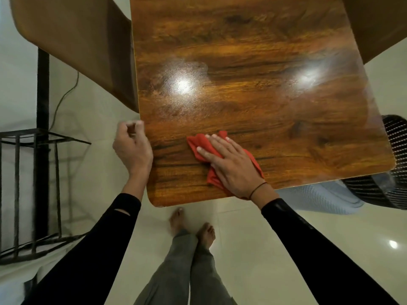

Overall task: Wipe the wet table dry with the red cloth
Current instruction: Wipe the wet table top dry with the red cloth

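Note:
A glossy wooden table (253, 62) fills the upper middle of the head view, with two bright light reflections on its surface. The red cloth (198, 144) lies crumpled near the table's front edge. My right hand (231, 166) lies flat on the cloth with fingers spread, pressing it onto the wood. My left hand (132, 148) hovers at the table's left edge, fingers loosely curled with nothing in them. Part of the cloth is hidden under my right palm.
A brown chair (77, 40) stands at the table's left, another (378, 25) at the far right. A black metal rack (28, 190) is on the left floor. A black fan (394, 164) sits by the table's right front corner. My bare feet (193, 227) stand on pale tiles.

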`<state>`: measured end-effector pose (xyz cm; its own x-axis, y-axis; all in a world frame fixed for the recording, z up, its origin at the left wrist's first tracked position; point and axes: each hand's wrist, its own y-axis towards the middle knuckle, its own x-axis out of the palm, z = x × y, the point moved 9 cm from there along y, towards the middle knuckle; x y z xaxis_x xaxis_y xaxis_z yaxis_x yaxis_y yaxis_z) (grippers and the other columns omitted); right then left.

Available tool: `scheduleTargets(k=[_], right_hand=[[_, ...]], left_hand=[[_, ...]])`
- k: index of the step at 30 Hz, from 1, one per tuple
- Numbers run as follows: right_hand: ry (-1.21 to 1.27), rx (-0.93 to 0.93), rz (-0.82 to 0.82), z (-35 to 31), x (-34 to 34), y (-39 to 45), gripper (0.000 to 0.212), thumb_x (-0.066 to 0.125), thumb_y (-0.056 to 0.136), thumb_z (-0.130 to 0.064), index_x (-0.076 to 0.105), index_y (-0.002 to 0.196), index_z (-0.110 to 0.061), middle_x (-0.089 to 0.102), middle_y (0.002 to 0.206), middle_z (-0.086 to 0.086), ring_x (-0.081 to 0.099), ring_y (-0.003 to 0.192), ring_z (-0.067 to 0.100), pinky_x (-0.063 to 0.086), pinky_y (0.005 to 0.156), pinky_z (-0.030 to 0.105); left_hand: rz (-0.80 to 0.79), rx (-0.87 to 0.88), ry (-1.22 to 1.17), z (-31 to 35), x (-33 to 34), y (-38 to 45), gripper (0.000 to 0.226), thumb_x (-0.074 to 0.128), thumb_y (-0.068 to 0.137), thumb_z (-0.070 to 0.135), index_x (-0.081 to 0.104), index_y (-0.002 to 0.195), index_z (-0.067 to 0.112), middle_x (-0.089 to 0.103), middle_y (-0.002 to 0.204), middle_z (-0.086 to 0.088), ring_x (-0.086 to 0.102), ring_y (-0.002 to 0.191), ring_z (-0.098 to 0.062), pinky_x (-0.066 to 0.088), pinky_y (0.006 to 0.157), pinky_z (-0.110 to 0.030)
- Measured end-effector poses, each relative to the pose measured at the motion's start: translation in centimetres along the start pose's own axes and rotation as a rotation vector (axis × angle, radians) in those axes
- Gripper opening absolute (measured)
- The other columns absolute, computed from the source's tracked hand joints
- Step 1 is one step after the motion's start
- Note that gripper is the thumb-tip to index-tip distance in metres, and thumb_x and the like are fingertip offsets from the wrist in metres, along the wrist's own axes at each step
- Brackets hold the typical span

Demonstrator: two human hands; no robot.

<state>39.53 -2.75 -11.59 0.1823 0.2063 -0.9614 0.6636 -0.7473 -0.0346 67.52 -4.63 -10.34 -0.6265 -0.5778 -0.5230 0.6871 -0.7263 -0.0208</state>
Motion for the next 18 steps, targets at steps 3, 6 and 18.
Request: scheduleTargets(k=[3, 6, 18], right_hand=[[0.010, 0.213, 0.095, 3.1, -1.2, 1.4, 0.054, 0.024, 0.116, -0.039, 0.032, 0.169, -0.032, 0.025, 0.177, 0.010, 0.020, 0.165, 0.026, 0.021, 0.132, 0.053], [0.028, 0.469, 0.175, 5.5, -2.4, 2.8, 0.056, 0.029, 0.112, -0.036, 0.038, 0.167, -0.028, 0.029, 0.175, 0.013, 0.023, 0.164, 0.029, 0.019, 0.133, 0.052], [0.067, 0.367, 0.084, -3.0, 0.1, 2.3, 0.060, 0.025, 0.113, -0.044, 0.028, 0.170, -0.027, 0.018, 0.179, 0.012, 0.011, 0.167, 0.028, 0.014, 0.135, 0.053]], left_hand=[[-0.170, 0.207, -0.028, 3.6, 2.7, -0.3, 0.020, 0.064, 0.103, 0.031, 0.071, 0.092, 0.017, 0.067, 0.081, 0.007, 0.063, 0.076, -0.003, 0.050, 0.070, -0.013], [-0.301, 0.243, -0.084, 4.9, 5.1, -0.6, 0.020, 0.069, 0.101, 0.023, 0.074, 0.087, 0.009, 0.069, 0.075, 0.000, 0.067, 0.073, -0.016, 0.055, 0.070, -0.025], [-0.416, 0.265, -0.195, 7.5, 9.0, -0.7, 0.013, 0.072, 0.095, 0.014, 0.075, 0.083, 0.010, 0.069, 0.069, 0.006, 0.064, 0.063, -0.008, 0.054, 0.064, -0.026]])
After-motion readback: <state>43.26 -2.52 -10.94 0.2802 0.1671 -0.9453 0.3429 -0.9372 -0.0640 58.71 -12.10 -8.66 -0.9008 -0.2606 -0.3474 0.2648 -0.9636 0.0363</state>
